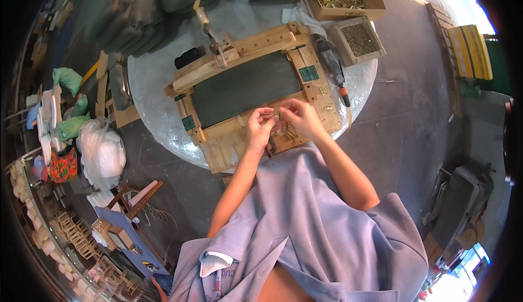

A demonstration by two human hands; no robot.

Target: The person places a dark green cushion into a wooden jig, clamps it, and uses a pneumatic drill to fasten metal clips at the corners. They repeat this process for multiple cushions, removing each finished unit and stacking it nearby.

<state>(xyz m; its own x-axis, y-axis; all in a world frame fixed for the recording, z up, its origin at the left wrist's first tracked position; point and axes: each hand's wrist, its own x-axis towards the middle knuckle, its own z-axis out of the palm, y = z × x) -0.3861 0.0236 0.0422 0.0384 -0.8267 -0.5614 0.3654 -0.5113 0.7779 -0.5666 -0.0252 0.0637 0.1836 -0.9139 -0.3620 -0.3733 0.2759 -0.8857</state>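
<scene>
Just below the dark panel [245,92], the left hand [261,126] is pinching what seems a small brass clip [278,116] — long axis unclear, rightward at its fingertips — while the right hand [303,119], grip too blurred to tell, is hovering nearer the loose clips [290,133].

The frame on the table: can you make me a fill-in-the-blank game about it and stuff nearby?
1. The frame around the dark panel is made of ____.
2. In the picture, the dark tool lies to the panel's ____.
3. The left hand and right hand make ____ bare hands.
4. The big box of shiny pieces is made of ____.

Missing words: wood; right; two; cardboard.
</scene>
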